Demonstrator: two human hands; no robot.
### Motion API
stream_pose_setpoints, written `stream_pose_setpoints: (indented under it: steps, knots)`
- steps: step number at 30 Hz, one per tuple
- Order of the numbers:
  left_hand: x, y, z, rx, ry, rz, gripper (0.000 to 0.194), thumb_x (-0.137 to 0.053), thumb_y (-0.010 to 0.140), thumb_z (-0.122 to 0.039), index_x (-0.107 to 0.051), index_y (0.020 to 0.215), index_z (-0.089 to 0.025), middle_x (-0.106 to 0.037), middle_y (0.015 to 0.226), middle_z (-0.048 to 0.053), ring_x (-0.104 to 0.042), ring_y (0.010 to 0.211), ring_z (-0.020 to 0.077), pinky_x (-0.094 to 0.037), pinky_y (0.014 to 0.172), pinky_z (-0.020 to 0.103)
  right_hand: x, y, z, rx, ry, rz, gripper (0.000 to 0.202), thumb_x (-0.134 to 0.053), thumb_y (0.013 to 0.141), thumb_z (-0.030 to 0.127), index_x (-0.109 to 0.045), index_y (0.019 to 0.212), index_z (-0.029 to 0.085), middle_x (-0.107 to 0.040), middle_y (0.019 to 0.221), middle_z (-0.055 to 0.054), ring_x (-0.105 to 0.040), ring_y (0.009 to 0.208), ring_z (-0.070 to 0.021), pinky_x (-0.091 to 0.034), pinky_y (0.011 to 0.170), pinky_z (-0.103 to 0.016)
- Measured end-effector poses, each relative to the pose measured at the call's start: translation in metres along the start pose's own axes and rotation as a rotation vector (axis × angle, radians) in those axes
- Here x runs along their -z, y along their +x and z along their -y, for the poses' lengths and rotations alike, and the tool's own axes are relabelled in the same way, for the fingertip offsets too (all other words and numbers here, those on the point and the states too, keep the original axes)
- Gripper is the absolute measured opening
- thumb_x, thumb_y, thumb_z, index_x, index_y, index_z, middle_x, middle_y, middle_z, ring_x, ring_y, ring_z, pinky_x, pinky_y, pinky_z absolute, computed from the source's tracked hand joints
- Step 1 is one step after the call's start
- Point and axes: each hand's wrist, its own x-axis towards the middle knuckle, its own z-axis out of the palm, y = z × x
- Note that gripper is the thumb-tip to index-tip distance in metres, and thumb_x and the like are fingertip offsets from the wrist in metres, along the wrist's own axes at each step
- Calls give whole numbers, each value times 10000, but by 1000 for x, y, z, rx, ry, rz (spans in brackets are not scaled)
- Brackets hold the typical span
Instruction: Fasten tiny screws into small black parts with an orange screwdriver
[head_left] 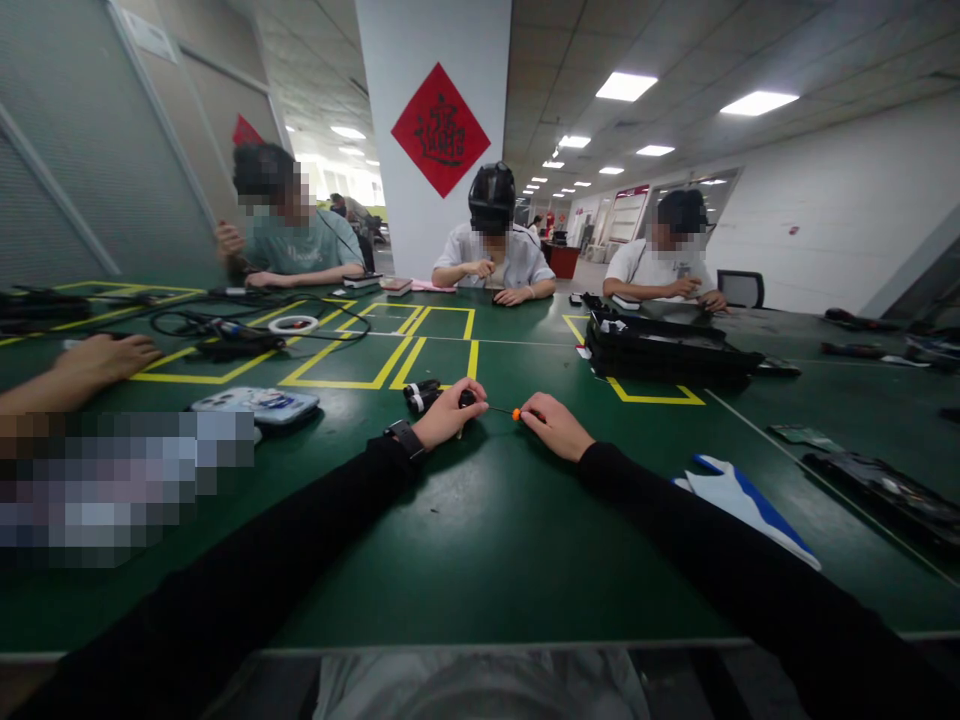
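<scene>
My right hand (556, 424) is closed round a screwdriver (517, 414) with an orange collar. Its thin shaft points left, and its tip is at my left hand. My left hand (450, 413) is closed on a small black part (467, 399), mostly hidden by the fingers, so its kind is unclear. Just left of that hand lies a black object with white bands (422, 396), possibly touching it. Both hands are low over the green table (480, 540).
A phone in a patterned case (259, 404) lies to the left, near a co-worker's hand (112, 358). Black trays (667, 345) are stacked at right, beyond a blue-and-white glove (750, 505). Cables and a white ring (293, 326) lie back left. Several people sit across the table.
</scene>
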Motion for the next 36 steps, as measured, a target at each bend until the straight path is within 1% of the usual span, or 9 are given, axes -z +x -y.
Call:
stream_pose_setpoints:
  steps: [3,10,13,17,20,26,31,34,36]
  knots:
    - [0,-1,0,-1,-19,-2,217,-572,724,-313,-508,871,-167,-545,753,-12,-512,661,102,-407,654,245,0,-1,0,21,28,-17,103,-508,792,250,-536,839,163,-539,840,-30,-474,787,-138,-369,730,-264]
    - [0,-2,-3,-3,-16,-6,237,-576,722,-343,-509,865,-167,-546,741,-14,-511,647,101,-404,652,248,0,-3,1,-22,94,6,189,-549,770,283,-485,908,170,-542,833,-11,-481,736,-126,-373,691,-251]
    - [0,-1,-4,-1,-23,5,229,-560,735,-351,-503,859,-167,-535,704,-19,-505,624,100,-401,631,244,0,-2,2,-37,75,0,179,-479,826,318,-508,924,169,-550,861,-27,-485,790,-135,-371,721,-262]
    - [0,-1,-3,-6,7,-22,214,-584,713,-325,-506,836,-168,-546,737,-15,-512,656,104,-402,646,243,0,0,2,2,-6,13,274,-326,899,271,-557,802,160,-549,827,-39,-470,809,-136,-353,776,-279]
    - [0,-1,-2,-1,14,-39,209,-594,699,-313,-509,824,-168,-550,736,-15,-515,655,105,-405,653,246,0,0,0,36,-36,40,266,-348,891,260,-554,759,154,-541,808,-41,-463,799,-138,-353,772,-278]
    - [0,-1,-3,28,-64,-48,217,-589,701,-316,-498,832,-170,-550,694,-24,-519,619,102,-409,634,244,0,-3,3,38,12,45,146,-424,857,268,-514,888,156,-532,870,-47,-466,784,-138,-369,731,-268]
    - [0,0,-3,13,-37,-18,230,-570,720,-359,-499,833,-171,-542,662,-26,-512,605,103,-403,611,240,0,-4,6,5,14,16,164,-503,807,264,-488,933,161,-534,893,-41,-471,788,-142,-374,728,-270]
    - [0,0,-1,-1,-3,-32,230,-579,712,-353,-505,833,-171,-546,686,-22,-516,617,103,-404,622,245,1,-3,7,-5,-27,4,153,-446,838,254,-515,935,158,-535,893,-45,-469,820,-146,-366,759,-278]
    - [-1,0,-1,-2,11,-45,229,-586,706,-344,-509,835,-171,-551,701,-20,-518,623,103,-405,631,248,1,-2,7,-1,-58,18,184,-378,869,235,-543,878,154,-534,873,-49,-465,832,-146,-357,779,-282]
